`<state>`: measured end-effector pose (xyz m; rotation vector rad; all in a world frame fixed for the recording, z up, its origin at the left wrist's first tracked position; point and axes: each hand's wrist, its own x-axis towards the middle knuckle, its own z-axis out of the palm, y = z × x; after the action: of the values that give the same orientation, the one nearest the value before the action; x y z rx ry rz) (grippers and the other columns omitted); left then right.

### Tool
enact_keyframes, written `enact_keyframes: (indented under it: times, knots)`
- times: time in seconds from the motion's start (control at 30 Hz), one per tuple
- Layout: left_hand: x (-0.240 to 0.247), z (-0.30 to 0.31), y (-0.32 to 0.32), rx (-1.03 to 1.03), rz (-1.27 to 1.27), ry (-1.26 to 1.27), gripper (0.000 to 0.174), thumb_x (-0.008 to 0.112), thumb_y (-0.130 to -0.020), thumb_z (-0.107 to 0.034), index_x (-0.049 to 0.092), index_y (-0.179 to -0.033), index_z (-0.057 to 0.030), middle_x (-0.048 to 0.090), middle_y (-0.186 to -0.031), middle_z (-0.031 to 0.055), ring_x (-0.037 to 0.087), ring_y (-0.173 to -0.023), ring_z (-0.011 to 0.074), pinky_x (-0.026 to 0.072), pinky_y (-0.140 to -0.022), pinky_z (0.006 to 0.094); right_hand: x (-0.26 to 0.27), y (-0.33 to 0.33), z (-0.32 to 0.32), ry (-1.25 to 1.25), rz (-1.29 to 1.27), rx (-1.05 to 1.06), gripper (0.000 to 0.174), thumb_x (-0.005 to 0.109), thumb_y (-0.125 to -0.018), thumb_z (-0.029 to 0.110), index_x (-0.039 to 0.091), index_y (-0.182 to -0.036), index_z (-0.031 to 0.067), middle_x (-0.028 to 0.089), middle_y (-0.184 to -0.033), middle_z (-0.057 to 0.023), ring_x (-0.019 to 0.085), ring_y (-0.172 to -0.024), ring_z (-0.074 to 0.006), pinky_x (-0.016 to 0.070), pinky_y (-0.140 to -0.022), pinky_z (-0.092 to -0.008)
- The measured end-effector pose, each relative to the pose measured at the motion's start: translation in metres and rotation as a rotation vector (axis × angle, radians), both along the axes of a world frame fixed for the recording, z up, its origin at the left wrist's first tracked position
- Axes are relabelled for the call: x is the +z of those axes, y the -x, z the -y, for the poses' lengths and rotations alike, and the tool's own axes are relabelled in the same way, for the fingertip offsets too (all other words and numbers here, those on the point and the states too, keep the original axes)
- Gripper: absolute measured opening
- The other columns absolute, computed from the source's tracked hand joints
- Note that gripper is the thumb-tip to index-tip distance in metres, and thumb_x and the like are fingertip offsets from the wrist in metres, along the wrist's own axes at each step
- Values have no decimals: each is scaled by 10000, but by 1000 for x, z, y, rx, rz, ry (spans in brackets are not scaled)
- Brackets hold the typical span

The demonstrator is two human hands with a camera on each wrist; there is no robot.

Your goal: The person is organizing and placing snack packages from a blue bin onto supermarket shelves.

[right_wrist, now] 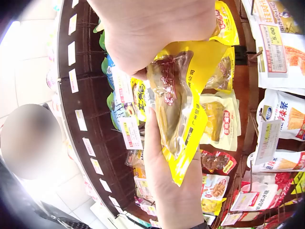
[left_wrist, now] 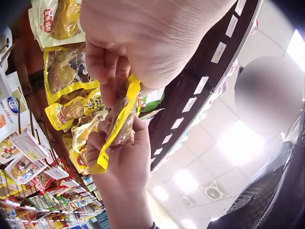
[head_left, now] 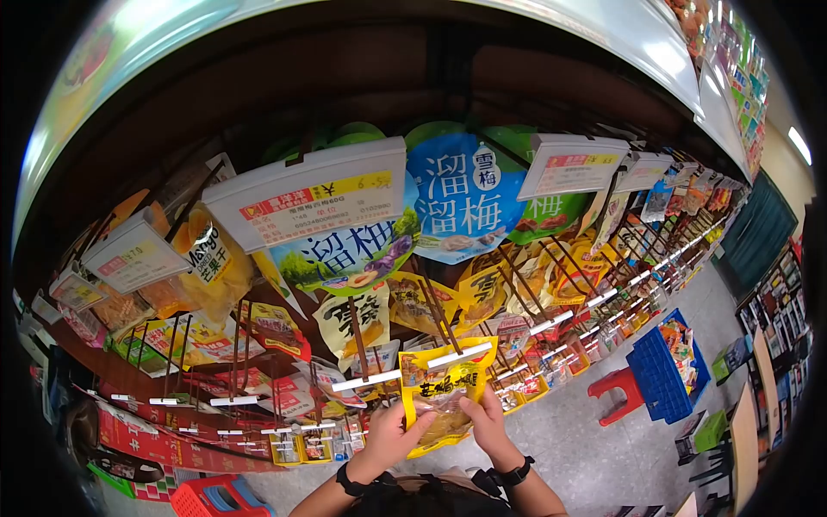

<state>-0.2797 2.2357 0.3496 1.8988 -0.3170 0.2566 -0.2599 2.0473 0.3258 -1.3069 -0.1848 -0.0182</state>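
Note:
A yellow-edged snack bag [head_left: 448,403] with a clear window and brown pieces of food inside is held between both hands in the head view. My left hand [head_left: 388,441] grips its lower left side, thumb on the front. My right hand [head_left: 489,428] pinches the lower right side, its thumb also on the front. One white peg label [head_left: 461,354] overlaps the bag's top. In the left wrist view the bag [left_wrist: 120,129] shows nearly edge-on between the hands; the right wrist view shows its window side [right_wrist: 171,102] tilted.
Snack bags hang on metal pegs all around, including a blue pouch [head_left: 465,194] and a dried mango bag [head_left: 211,263]. Large price tags [head_left: 314,202] jut out above. On the floor stand a red stool [head_left: 616,395] and a blue basket [head_left: 659,375].

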Motion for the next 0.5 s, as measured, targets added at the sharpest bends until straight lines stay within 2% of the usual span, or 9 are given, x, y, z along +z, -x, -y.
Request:
enact_keyframes:
  times: [0.07,0.5]
  knots:
    - [2,1,0,-4,-29,0,178,740,-865,-133,654,-952,-3,718,-841,89,685,-730,150,529,-670,284,-2,-2,3,-26,-14,79,439,543,-970,85,438,-1386,-8,566,-1278,-64,532,-1154,-139,423,-989,-293]
    - [-3,-4,-10,-7,-108,46,187,724,-882,-142,648,-980,-3,724,-856,93,689,-751,143,529,-673,287,-9,-11,-2,-7,-65,55,407,544,-966,74,466,-1357,-7,578,-1250,-71,542,-1128,-138,427,-975,-288]
